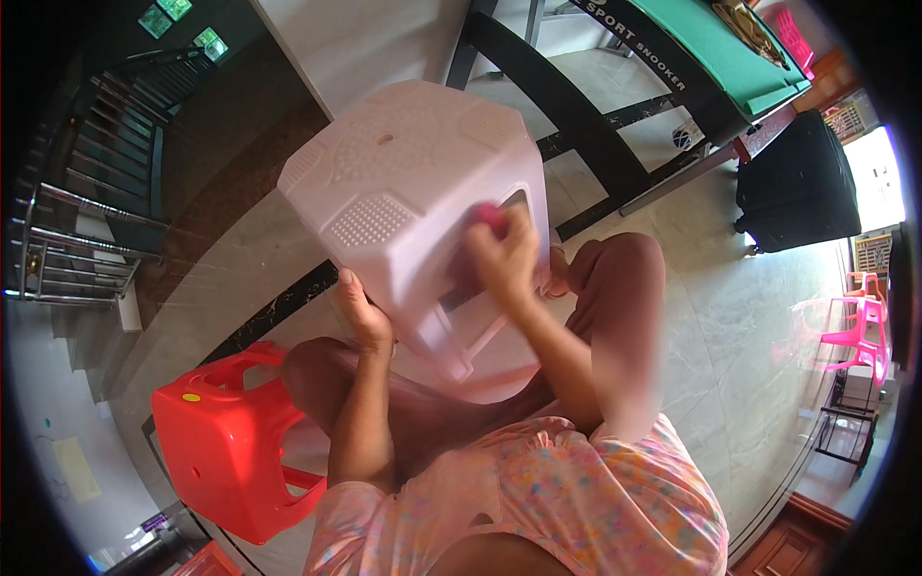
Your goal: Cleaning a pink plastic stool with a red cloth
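Nearest, along the lower edge of the frame, sat the person's lap and a pink floral cotton top, with both bare forearms rising from it toward the centre. At the centre of the frame a pale pink moulded plastic stool lay tipped on its side across the person's knees, its dimpled seat turned to the upper left and its legs pointing down toward the lap. The left hand gripped the stool's lower left edge, thumb over the rim, fingers hidden behind the plastic. The right hand was closed around a small bright pink cloth or sponge, pressed against the stool's side panel just beside a rectangular cut-out; what exactly the pink object was could not be told.

Lower left of the frame, beside the person's left knee, a red moulded plastic stool lay on its side on the pale marble floor, its hollow underside showing nothing inside.

Farther off, at the upper left, a dark staircase with a metal handrail climbed away. At the top right stood a green-topped snooker table with a black frame, and just below it a black boxy cabinet. At the right edge, well apart from everything else, stood bright pink plastic chairs.
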{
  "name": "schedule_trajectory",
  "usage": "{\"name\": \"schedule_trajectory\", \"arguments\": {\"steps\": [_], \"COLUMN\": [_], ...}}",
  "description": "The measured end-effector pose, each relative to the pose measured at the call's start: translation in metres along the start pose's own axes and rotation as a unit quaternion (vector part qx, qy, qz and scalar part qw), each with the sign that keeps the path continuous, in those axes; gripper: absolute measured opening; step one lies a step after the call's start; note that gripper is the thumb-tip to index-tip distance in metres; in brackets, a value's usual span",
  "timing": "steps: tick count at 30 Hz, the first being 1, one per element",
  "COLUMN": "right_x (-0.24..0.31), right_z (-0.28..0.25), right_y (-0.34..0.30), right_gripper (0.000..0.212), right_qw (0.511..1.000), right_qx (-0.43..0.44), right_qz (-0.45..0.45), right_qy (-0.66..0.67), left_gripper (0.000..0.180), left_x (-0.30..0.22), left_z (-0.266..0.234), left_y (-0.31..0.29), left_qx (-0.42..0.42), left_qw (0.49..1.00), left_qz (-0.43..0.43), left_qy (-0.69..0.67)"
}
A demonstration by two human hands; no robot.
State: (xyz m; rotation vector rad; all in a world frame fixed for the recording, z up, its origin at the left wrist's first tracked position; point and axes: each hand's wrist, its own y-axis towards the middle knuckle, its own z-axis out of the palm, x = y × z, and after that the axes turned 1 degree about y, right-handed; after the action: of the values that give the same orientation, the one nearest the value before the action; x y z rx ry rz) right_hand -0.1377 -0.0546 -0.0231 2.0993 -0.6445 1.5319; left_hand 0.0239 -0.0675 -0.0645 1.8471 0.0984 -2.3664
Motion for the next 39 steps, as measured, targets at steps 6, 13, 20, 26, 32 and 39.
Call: {"name": "schedule_trajectory", "arguments": {"steps": [6,13,20,26,32,39], "right_x": [0.003,0.0,0.004,-0.021,-0.012,0.001], "right_z": [-0.003,0.011,-0.014,-0.001,0.004,-0.016], "right_y": [0.021,-0.049,0.023,-0.007,-0.022,0.04], "right_gripper": [0.017,0.018,0.02,0.015,0.015,0.017], "right_qw": [0.96,0.999,0.966,0.995,0.988,0.949], "right_qx": [-0.01,0.021,-0.051,-0.054,-0.033,-0.06], "right_qz": [0.145,-0.024,0.121,0.032,0.001,0.173], "right_qy": [0.238,0.014,0.221,0.073,0.148,0.256], "left_gripper": [0.055,0.064,0.062,0.061,0.06,0.061], "left_x": [0.018,0.026,0.041,0.039,0.027,0.034], "left_z": [0.0,-0.011,-0.001,0.004,0.008,0.011], "left_y": [0.003,-0.004,-0.012,-0.014,-0.011,-0.015], "left_qx": [-0.045,0.077,0.014,0.023,0.039,-0.024], "left_qw": [0.997,0.997,0.991,0.98,0.987,0.984], "left_qz": [0.048,-0.027,0.032,0.052,0.066,0.081], "left_qy": [0.046,-0.008,0.133,0.193,0.14,0.157]}}
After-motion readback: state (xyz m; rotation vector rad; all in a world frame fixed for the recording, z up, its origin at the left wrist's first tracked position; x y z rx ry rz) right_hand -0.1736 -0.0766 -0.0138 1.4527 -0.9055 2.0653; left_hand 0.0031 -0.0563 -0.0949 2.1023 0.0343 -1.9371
